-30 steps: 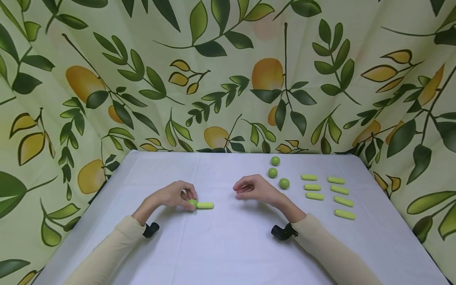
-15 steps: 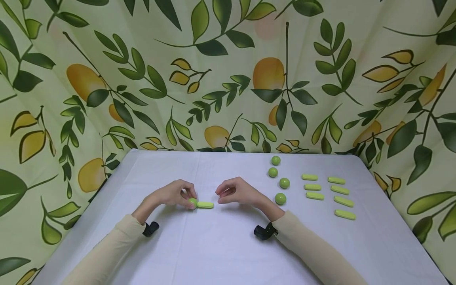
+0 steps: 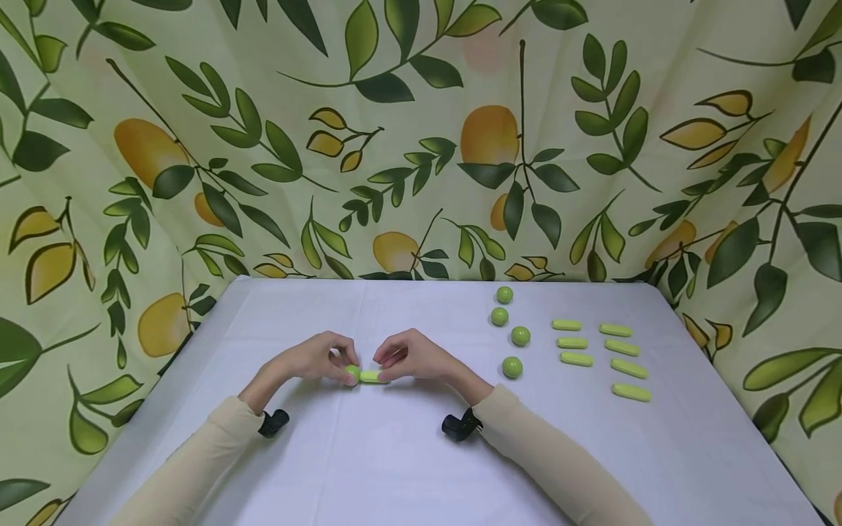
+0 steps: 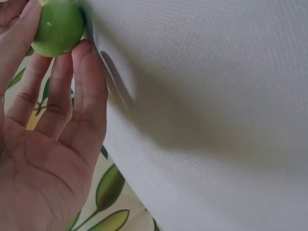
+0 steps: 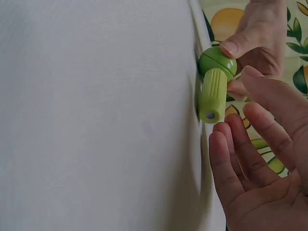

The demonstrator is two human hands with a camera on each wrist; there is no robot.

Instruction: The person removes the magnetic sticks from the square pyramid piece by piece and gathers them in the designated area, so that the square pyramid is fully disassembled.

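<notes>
My left hand (image 3: 319,356) pinches a glossy green ball (image 4: 58,28) between thumb and fingers, low over the white tabletop. A short yellow-green ribbed stick (image 5: 214,91) extends from the ball's right side, end to end with it. On the stick's free end a small round grey spot shows in the right wrist view. My right hand (image 3: 417,354) is at that end, its thumb and fingers loosely bent and spread. In the right wrist view its fingertips (image 5: 219,139) are just beside the stick, with a gap between thumb and fingers.
Several loose green balls (image 3: 511,367) stand in a rough column right of my right hand. Farther right lie two columns of yellow-green sticks (image 3: 631,392). A leaf-and-fruit patterned curtain (image 3: 395,146) hangs behind and beside the white-covered table (image 3: 395,467).
My right hand has moved left, up to the stick's free end. A loose ball that its wrist hid a second ago now shows. The left hand keeps holding its ball in place.
</notes>
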